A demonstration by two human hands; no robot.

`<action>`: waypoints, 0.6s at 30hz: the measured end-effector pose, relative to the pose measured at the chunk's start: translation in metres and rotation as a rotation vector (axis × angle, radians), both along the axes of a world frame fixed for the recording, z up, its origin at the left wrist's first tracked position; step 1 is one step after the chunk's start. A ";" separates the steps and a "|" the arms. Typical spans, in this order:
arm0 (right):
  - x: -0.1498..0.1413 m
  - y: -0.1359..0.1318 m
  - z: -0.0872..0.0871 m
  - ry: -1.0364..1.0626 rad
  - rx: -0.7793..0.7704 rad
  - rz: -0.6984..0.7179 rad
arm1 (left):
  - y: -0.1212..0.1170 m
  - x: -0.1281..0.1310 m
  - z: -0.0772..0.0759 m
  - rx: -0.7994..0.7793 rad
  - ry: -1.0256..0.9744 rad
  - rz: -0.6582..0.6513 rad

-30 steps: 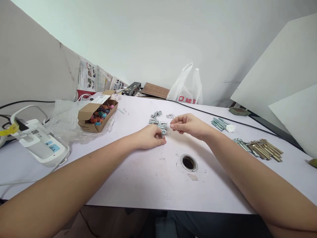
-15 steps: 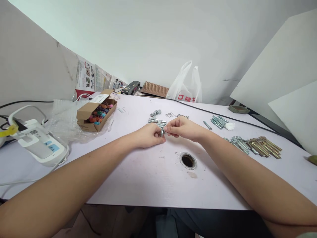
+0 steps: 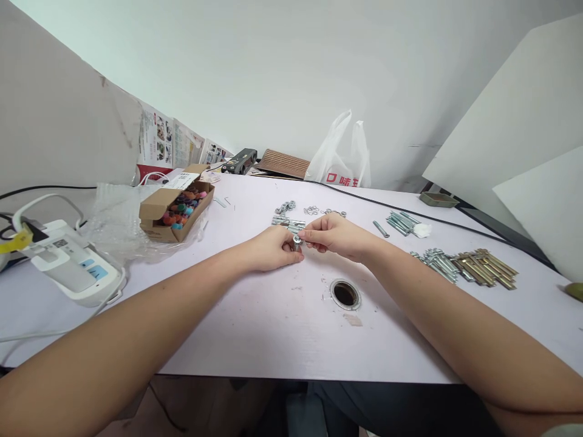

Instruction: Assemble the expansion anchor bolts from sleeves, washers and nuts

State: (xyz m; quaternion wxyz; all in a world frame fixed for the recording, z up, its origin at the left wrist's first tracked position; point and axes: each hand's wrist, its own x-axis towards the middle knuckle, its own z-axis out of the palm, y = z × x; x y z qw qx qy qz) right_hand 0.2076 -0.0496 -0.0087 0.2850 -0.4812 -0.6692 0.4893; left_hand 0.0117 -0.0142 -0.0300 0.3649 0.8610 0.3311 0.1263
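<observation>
My left hand (image 3: 277, 250) is closed around a short silver metal sleeve (image 3: 297, 245), held upright just above the white table. A small round ring-like end shows at its top. The thumb and forefinger of my right hand (image 3: 332, 233) are pinched together at that top end; what lies between them is too small to make out. Just behind my hands lie several silver metal sleeves (image 3: 296, 224) side by side. Beyond them are a cluster of nuts (image 3: 286, 207), some thin washers (image 3: 311, 210) and more small rings (image 3: 337, 213), partly hidden by my right hand.
Right of my hands lie long bolts (image 3: 399, 223), a single bolt (image 3: 381, 229), silver anchor bolts (image 3: 439, 264) and brass-coloured ones (image 3: 487, 267). A round hole (image 3: 345, 295) opens in the table (image 3: 255, 328). At left are a cardboard box (image 3: 157, 209) and a white power strip (image 3: 77, 267).
My right fingertips have shifted slightly at the sleeve's top, where a round end now shows more plainly. Otherwise both hands keep their places.
</observation>
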 end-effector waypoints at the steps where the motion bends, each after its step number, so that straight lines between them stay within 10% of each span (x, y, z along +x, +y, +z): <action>1: 0.000 0.000 0.000 0.005 -0.013 -0.014 | 0.000 0.000 0.000 -0.001 0.000 -0.003; 18: -0.019 -0.009 0.004 0.015 0.199 -0.093 | 0.000 -0.001 -0.001 0.003 -0.017 -0.010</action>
